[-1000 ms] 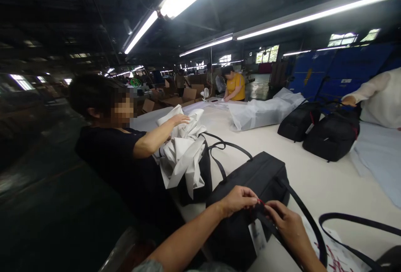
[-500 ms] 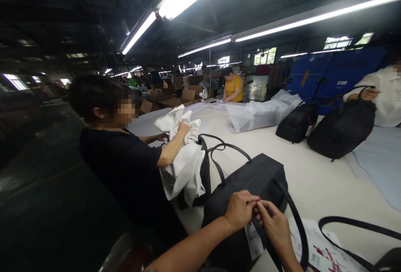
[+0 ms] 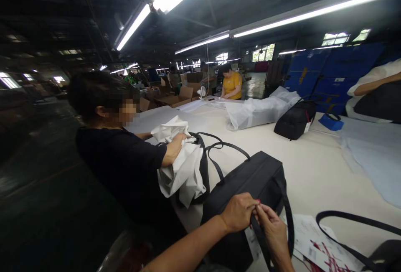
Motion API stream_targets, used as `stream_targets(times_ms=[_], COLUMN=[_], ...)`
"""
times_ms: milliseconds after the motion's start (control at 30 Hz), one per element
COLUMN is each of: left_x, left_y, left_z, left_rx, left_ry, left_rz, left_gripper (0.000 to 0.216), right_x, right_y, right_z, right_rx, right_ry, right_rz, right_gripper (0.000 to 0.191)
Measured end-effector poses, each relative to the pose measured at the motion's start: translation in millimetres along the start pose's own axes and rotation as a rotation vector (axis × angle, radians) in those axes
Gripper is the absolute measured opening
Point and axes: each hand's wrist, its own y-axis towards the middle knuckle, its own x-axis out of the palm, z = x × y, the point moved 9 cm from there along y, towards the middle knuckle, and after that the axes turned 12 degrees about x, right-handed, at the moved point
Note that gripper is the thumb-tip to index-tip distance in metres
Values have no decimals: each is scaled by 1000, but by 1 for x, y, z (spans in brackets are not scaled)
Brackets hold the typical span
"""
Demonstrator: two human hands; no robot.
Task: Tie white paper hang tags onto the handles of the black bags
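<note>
Head view, left to right: a co-worker has a hand on crumpled white sheeting; the black bag lies on the pale table; over it the left hand and right hand meet, fingertips pinching what seems red string; printed tags lie beyond.

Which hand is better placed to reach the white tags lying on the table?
Probably the right hand, as it is nearer the white tags; the left hand is farther off, above the black bag.

The desk carries four black bags, one partly out of view, one wrapped bundle and one blue object.
</note>
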Motion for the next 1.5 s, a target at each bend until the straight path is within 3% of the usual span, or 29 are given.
stream_targets(times_ms=[167, 267, 367, 567, 833, 1000, 1133, 1500], left_x=[-8, -12, -10, -6, -14, -21, -19, -7], left_y=[-4, -8, -8, -1, -4, 0, 5, 10], left_z=[-15, -26, -28, -36, -31, -16, 0, 7], left_rx=[-177, -344, -419, -426, -331, -126, 55, 199], left_ry=[-166, -295, -468, -621, -422, -160, 30, 141], left_rz=[178, 245, 230, 187, 215, 216, 140, -81], left_gripper=[19, 13, 30, 26, 25, 17, 15, 18], right_x=[-2, 6, 15, 24, 24, 16, 10, 5], right_y=[2, -3, -12, -11, -6, -4, -3, -6], right_z=[0, -12, -29, -43, -30, -28, -28, -23], right_rx=[-22, -57, -115, -124, -30, 13, 26, 57], right_ry=[-36, -28, -16, 0, 103, 78, 72, 94], right_rz=[102, 62, -8, -97, -126, -66, -42, -14], right_gripper=[46, 42, 38, 36, 37, 33, 31, 20])
